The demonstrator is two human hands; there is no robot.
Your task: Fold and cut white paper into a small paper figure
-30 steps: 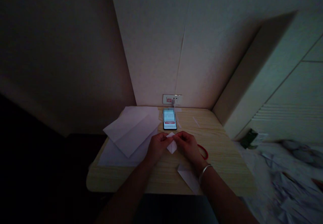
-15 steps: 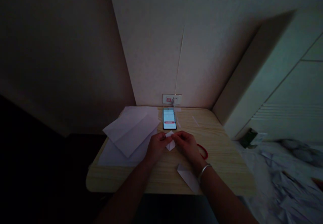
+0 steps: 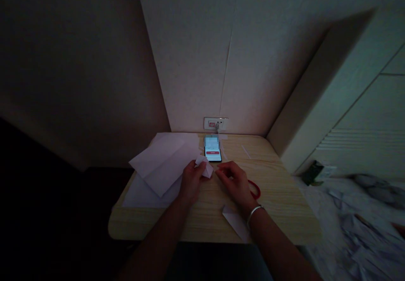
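My left hand is closed on a small folded white paper, holding it just above the wooden table, near the lit phone. To its right, my right hand rests a little apart from the paper, fingers curled with nothing visible in them. A silver bangle sits on that wrist.
White sheets are spread over the table's left half. A red ring-shaped thing lies by my right hand, a paper scrap near the front edge. A wall socket is behind the phone. At right, a bed holds scattered papers.
My left hand has carried the folded paper up and left toward the phone. My right hand has let go of it and stays slightly to the right.
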